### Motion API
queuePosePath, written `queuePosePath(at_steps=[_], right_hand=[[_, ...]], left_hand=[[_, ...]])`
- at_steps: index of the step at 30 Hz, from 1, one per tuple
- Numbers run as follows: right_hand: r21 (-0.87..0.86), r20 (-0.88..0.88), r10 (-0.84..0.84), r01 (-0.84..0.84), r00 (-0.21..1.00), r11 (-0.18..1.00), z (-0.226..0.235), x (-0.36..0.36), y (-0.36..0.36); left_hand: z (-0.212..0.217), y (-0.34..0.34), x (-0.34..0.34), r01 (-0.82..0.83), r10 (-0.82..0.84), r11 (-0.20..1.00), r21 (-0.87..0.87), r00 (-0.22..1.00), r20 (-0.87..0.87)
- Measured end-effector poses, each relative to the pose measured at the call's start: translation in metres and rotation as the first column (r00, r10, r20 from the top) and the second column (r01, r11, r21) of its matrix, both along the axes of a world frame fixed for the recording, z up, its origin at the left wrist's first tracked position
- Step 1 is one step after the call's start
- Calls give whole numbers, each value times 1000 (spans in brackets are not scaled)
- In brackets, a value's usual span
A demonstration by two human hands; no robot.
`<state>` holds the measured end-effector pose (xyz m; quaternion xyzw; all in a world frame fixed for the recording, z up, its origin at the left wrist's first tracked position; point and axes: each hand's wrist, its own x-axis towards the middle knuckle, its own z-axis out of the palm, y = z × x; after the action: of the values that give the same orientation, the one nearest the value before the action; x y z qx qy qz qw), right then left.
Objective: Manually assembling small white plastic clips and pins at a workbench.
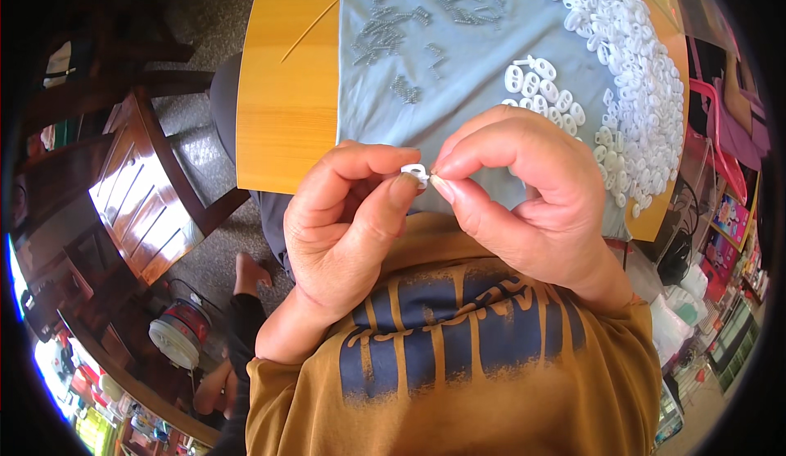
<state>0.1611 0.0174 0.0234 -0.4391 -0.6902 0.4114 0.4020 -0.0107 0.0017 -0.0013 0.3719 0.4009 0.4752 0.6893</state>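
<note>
Wooden and round-edged, the surface [286, 88] carries a pale blue cloth [458, 88] spread over most of it, and the person sits close against its near edge. Both hands are raised just off that near edge, meeting in front of the chest. Between them sits one small white plastic piece [415, 171], pinched from either side: the left hand [348, 227] closes on it with thumb and forefinger from the left, and the right hand [524, 194] curls shut with its fingertips pressed to the piece's right end. Neither hand is nearer than the other; the piece lies right at the point where the two sets of fingertips touch. Its long axis seems to run roughly left to right, from one hand to the other, though so little of it shows between the fingers that I would not swear to it.

Beyond the hands, toward the far right edge of the surface, a big heap of white plastic pieces [630, 71] lies on the cloth. A scatter of small grey metal springs [393, 26] lies toward the far edge, and a thin wooden stick [309, 30] rests on the bare wood at the far left.
</note>
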Motion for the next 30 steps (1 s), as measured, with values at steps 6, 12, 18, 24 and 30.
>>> queuePosePath(at_steps=[6,12,18,24,30], right_hand=[[87,45,2,-6,999,996,1,-1,1],[41,44,37,-39,998,998,4,0,1],[-26,-20,13,-14,1000,1000,2,-3,0],[-9,-1,4,-4,1000,1000,-3,-3,-1],[143,11,-1,0,1000,990,-6,-1,1]], left_hand=[[-6,-2,-1,-3,62,973,229,966,-252],[-5,-5,0,11,71,961,276,956,-283],[-7,-4,4,-45,74,977,208,988,-137],[-7,-1,-2,18,6,986,165,990,-143],[-3,1,-6,61,-60,998,-8,993,103]])
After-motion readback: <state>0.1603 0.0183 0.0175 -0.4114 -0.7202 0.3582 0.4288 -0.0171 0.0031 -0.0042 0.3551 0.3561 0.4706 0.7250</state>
